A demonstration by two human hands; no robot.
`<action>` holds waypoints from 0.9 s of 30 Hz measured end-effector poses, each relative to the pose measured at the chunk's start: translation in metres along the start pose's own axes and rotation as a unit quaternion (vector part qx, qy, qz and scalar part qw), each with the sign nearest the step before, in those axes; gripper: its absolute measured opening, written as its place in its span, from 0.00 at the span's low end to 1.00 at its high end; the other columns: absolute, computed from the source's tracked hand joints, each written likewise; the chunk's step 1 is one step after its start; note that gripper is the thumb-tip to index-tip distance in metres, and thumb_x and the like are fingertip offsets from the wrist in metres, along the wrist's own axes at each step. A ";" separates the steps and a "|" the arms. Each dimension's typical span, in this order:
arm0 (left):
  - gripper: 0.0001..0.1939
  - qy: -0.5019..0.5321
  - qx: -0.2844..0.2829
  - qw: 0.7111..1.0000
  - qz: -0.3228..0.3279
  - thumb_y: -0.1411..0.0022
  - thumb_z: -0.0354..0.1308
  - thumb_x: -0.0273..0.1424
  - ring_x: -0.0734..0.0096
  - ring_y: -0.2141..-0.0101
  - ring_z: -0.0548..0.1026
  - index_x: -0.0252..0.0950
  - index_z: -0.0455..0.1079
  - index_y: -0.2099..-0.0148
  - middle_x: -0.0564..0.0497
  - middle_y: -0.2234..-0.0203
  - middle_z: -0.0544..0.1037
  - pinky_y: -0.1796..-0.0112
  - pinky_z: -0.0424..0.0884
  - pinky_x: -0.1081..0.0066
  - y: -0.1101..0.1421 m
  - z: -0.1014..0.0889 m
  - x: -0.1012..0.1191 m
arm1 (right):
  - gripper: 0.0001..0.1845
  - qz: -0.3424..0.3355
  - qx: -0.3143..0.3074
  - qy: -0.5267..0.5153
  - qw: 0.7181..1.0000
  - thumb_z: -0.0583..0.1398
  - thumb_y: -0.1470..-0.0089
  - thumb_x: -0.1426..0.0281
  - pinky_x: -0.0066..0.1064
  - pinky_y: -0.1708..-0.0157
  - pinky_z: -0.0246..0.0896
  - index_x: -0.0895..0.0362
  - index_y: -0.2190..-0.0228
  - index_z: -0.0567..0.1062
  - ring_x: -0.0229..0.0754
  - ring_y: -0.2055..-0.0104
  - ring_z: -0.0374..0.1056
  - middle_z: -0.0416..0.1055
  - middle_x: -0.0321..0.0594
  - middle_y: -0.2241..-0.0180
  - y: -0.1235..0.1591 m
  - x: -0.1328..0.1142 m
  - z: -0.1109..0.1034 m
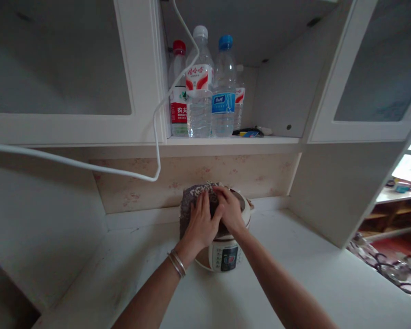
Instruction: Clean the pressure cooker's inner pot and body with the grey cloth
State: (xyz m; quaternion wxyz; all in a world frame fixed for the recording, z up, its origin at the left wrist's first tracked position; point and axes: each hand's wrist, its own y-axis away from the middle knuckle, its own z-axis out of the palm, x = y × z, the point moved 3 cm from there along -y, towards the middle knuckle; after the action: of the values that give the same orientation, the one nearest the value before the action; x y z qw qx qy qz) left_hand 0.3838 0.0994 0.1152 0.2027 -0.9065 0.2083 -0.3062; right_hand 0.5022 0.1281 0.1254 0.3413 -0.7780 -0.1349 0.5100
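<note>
A white rice cooker (213, 258) with a dark control panel on its front stands on the white counter. Over the left and middle of its lid lies a greyish-purple patterned cloth (186, 211). My left hand (202, 226) rests on the cloth with its fingers stretched out, silver bangles round the wrist. Beside it, my right hand (230, 211) bends its fingers over the cloth's upper right part, seeming to grip it. The two hands meet near the thumbs. Parts of the cloth and lid are hidden beneath them.
Plastic bottles (223, 77) stand on an open cabinet shelf (233, 141) above the cooker. A white cable (123, 172) hangs across the left side in front of the cabinet. Side panels (342, 183) flank the counter (281, 256). Floral wallpaper (150, 183) covers the back wall.
</note>
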 end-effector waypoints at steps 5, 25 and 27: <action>0.42 -0.110 -0.047 0.992 0.035 0.32 0.46 0.52 0.50 0.32 0.49 0.22 0.52 0.31 0.32 0.32 0.52 0.34 0.47 0.53 -0.033 0.010 -0.025 | 0.16 0.133 0.160 -0.049 0.977 0.59 0.47 0.56 0.37 0.54 0.65 0.55 0.66 0.77 0.46 0.58 0.71 0.77 0.41 0.63 0.077 0.064 -0.083; 0.18 0.025 -0.012 0.996 0.080 0.28 0.45 0.38 0.60 0.51 0.76 0.36 0.73 0.50 0.43 0.53 0.79 0.45 0.66 0.62 -0.073 0.009 -0.083 | 0.22 0.281 -0.125 0.333 0.891 0.48 0.42 0.58 0.37 0.52 0.64 0.51 0.56 0.76 0.47 0.53 0.73 0.77 0.43 0.55 0.258 0.185 -0.141; 0.18 0.035 0.050 0.996 0.064 0.28 0.45 0.37 0.59 0.51 0.75 0.36 0.73 0.50 0.44 0.54 0.79 0.45 0.66 0.60 -0.052 0.011 -0.081 | 0.22 0.282 -0.130 0.339 0.888 0.49 0.43 0.58 0.38 0.52 0.64 0.51 0.56 0.76 0.47 0.52 0.72 0.77 0.43 0.54 0.259 0.187 -0.141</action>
State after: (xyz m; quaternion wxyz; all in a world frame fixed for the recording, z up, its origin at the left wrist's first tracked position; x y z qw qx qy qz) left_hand 0.3454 0.1862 0.0951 0.2594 -0.8687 0.2575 -0.3344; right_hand 0.6747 -0.0124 -0.1444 0.1036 -0.9462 0.1496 0.2676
